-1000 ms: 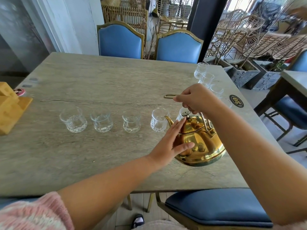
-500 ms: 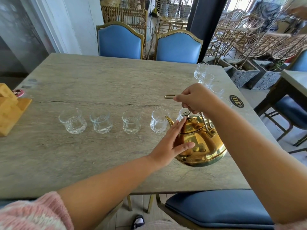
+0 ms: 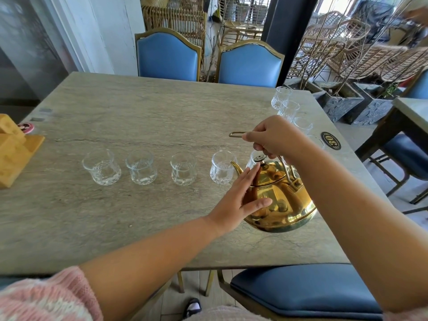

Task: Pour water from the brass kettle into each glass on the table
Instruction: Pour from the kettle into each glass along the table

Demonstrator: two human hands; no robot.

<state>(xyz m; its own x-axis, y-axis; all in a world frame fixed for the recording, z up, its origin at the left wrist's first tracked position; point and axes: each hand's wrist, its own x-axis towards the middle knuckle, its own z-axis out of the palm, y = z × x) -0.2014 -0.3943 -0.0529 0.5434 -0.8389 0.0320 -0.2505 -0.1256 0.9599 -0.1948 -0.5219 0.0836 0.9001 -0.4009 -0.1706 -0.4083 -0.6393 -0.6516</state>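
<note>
The fingers (image 3: pixel 261 148) of the right hand (image 3: pixel 273 135) are curled tight over the thin wire handle (image 3: pixel 235 134) of the brass kettle (image 3: pixel 284 200). They grip it from above, and the handle's looped end pokes out to the left past the knuckles. The left hand (image 3: pixel 238 200) lies flat against the kettle's near side with its fingers straight. Its fingertips reach up the lid towards the dark knob (image 3: pixel 259 158), and the thumb presses across the shiny belly.

The kettle sits directly under the right fist, tipped, near the right front corner of the table (image 3: pixel 139 112). I cannot tell whether its base touches the top. Its spout (image 3: pixel 236 166) points left, with the tip just beside the rim of the nearest glass (image 3: pixel 221 169). A half-hidden glass (image 3: pixel 251 158) shows behind the knob.

Three more glasses (image 3: pixel 141 169) carry the row on to the left, well apart from the hands. Beyond the right wrist, taller glasses (image 3: pixel 281 97) line the table's right edge near a black oval badge (image 3: pixel 330 141) marked 30. A wooden block (image 3: pixel 14 149) sits at the far left, and two blue chairs (image 3: pixel 168 55) stand across the table.
</note>
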